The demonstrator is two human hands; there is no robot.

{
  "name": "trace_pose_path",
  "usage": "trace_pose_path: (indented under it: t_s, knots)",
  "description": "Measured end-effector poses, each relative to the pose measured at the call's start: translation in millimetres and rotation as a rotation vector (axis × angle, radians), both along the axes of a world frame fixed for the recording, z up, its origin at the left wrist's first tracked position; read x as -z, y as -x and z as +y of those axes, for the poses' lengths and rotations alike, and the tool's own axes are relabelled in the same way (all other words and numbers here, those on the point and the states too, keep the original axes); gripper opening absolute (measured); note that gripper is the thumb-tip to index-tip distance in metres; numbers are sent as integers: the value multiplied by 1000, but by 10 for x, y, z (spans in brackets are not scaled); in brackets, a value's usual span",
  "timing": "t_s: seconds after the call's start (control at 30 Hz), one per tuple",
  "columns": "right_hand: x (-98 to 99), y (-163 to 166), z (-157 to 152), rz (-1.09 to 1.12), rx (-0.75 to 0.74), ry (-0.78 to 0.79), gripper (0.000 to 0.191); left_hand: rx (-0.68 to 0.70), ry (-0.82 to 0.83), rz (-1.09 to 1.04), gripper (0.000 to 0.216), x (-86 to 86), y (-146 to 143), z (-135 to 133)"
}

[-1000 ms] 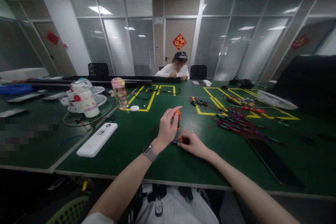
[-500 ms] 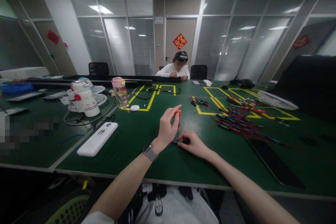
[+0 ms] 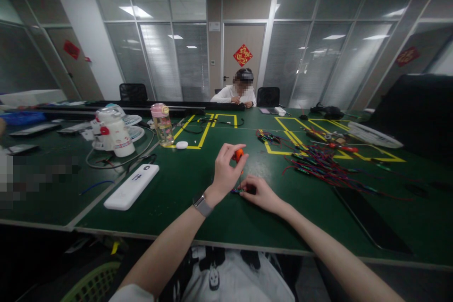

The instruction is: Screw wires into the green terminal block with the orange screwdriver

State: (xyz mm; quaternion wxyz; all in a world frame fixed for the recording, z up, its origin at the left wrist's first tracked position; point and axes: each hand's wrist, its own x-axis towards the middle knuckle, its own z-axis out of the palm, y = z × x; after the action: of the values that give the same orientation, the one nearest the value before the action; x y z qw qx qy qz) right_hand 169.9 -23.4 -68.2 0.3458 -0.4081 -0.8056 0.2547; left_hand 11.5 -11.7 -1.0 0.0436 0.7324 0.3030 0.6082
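Observation:
My left hand [image 3: 225, 170] is closed around the orange handle of a small screwdriver [image 3: 239, 156], held upright with its thin shaft pointing down. The tip meets a small dark part [image 3: 238, 191] lying on the green table [image 3: 198, 217]. My right hand [image 3: 260, 193] rests on the table right beside it, fingers curled and pinching that part in place. A watch is on my left wrist.
A heap of red and dark wired parts [image 3: 318, 163] lies to the right, a black tablet [image 3: 368, 219] near the right edge. To the left are a white flat device [image 3: 131, 187], a white appliance [image 3: 112, 133] and a pink-lidded bottle [image 3: 162, 124]. Another person [image 3: 238, 92] sits at the far end.
My left hand's fingers have shifted on the screwdriver handle, turning it slightly. My right hand stays on the part.

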Motion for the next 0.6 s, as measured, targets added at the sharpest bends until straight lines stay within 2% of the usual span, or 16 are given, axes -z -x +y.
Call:
trace_pose_path:
  t_s: [0.33, 0.6]
  knots:
    - [2, -4, 9, -5, -3, -6, 7, 7, 21, 0, 21, -2, -2, -1]
    - [1, -11, 8, -10, -13, -11, 6, 67, 94, -19, 35, 42, -7, 25]
